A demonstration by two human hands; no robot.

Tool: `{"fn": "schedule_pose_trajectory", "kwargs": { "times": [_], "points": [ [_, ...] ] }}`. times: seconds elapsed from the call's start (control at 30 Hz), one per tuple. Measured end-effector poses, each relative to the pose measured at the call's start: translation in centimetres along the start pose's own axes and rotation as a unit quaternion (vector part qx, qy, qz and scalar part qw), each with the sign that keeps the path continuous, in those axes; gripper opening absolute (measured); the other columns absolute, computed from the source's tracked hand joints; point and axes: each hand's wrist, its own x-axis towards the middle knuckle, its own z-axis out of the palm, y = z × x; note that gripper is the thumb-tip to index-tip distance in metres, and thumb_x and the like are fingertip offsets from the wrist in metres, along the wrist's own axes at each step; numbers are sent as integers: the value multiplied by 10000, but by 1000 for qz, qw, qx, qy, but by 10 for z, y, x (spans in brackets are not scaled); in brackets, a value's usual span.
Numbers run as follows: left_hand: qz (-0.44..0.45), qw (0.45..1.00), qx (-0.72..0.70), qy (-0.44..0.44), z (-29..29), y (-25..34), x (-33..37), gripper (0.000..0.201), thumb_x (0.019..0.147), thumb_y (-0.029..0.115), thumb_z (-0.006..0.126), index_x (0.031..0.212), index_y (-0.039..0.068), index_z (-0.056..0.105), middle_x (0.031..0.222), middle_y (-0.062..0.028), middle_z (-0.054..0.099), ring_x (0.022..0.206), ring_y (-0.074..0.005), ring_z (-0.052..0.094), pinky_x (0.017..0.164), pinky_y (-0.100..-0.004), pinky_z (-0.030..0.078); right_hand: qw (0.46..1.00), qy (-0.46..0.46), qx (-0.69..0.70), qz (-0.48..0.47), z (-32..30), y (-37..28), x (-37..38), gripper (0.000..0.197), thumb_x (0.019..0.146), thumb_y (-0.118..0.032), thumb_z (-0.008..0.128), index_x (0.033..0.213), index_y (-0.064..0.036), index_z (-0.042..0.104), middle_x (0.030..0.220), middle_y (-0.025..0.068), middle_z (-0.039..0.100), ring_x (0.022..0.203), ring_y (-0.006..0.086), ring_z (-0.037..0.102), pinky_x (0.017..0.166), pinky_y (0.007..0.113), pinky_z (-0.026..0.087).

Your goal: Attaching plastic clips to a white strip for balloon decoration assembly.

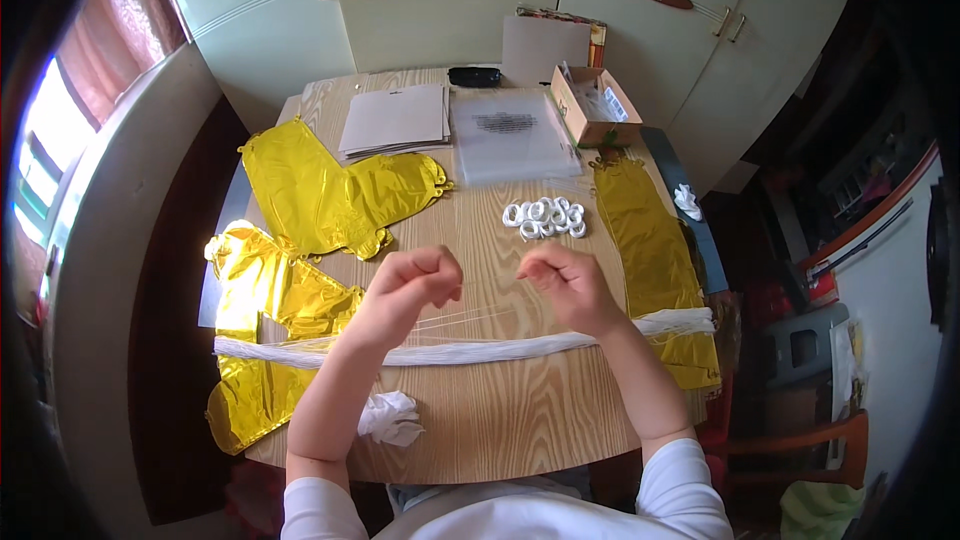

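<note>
Both my hands are raised over the middle of the wooden table, a gap between them. My left hand (pixel 415 285) is closed, fingers curled in. My right hand (pixel 565 280) is closed too, thumb and forefinger pinched toward the left. Whatever either holds, if anything, is too fine or hidden to make out. Below them a long bundle of white string (pixel 480 351) lies across the table, with a few loose strands above it. White coiled rings (pixel 545 217) lie just beyond my right hand. Shiny gold foil balloons (pixel 335 195) lie flat beyond and left of my left hand.
At the back are a stack of grey-white cards (pixel 397 120), clear plastic bags (pixel 512 145), a small black tray (pixel 474 77) and a box (pixel 597 115) of packets. More gold foil (pixel 652 250) runs down the right side. Crumpled white tissue (pixel 391 418) lies near the front edge.
</note>
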Motion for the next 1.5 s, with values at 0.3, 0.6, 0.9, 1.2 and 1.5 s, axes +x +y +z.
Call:
{"fn": "schedule_pose_trajectory", "kwargs": {
  "times": [0.3,0.6,0.9,1.2,1.5],
  "points": [
    [-93,987,124,-31,-6,0,5,185,890,156,502,816,3,575,727,-4,532,716,-61,470,632,-208,369,988,81,-100,-80,-11,-14,1,90,871,-119,554,808,-55,550,601,29,524,498,96,480,473,222,374],
    [-18,968,-226,107,-13,-7,14,67,872,82,546,877,28,586,921,-89,621,767,-97,555,681,-210,446,977,-124,-121,-122,-8,-25,-5,82,861,-125,565,802,-71,551,627,33,589,531,127,573,456,265,414],
    [-37,902,-423,-83,-18,12,-1,101,874,105,524,807,32,542,766,-70,552,741,-145,536,655,-231,449,980,68,-182,-33,-28,8,8,140,892,-157,528,803,-50,546,664,53,599,578,169,590,519,278,436],
    [275,845,423,177,-7,12,3,273,774,-3,557,1038,38,612,1062,-36,628,828,-186,525,789,-281,409,983,-90,-93,-128,-4,-4,1,158,872,-195,572,796,-57,590,634,33,582,513,126,539,462,271,398],
    [146,977,-92,-124,-2,6,-3,111,796,90,583,857,-1,593,730,-64,576,772,-183,508,692,-317,407,999,-19,39,-23,-15,5,0,147,887,-154,546,839,-40,625,655,23,599,559,74,534,507,225,412]
  ]
}}
